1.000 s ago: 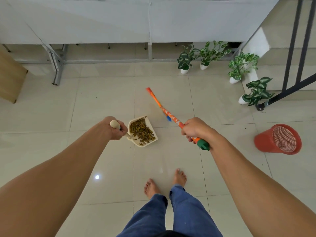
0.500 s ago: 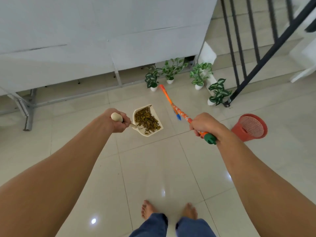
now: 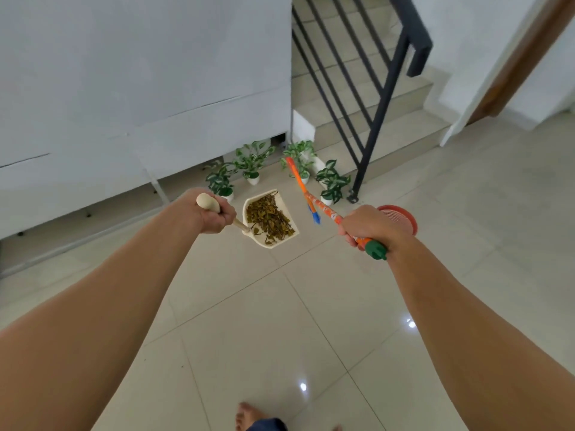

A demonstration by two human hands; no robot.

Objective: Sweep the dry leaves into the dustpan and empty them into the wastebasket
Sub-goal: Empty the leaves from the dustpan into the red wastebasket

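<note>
**Both fists closed: full dustpan on the left, broom on the right**

The left fingers (image 3: 226,214) are curled tight round the cream dustpan handle (image 3: 208,203), no gap at all, and its rounded end pokes out above the fist. The left hand (image 3: 207,216) holds the dustpan (image 3: 271,244) out ahead, roughly level, with the dry leaves (image 3: 269,220) heaped inside it against the back wall.

Over on the other side, the right fingers (image 3: 351,240) are wrapped fully round the orange broom stick (image 3: 308,199), gripping just above the green end cap (image 3: 377,250), which juts out by the wrist. From the right hand (image 3: 364,227) the stick angles up and away towards the potted plants (image 3: 252,160). A blue piece (image 3: 314,215) shows just beneath it, but I cannot make out what it is.

The red wastebasket (image 3: 403,217) stands on the tiled floor (image 3: 280,321) right behind the right hand, which hides its near side; only the meshed rim shows. It sits near the foot of the black stair railing (image 3: 375,98), well right of the dustpan, with the stick between them. A bare foot (image 3: 247,415) shows at the bottom edge.
</note>
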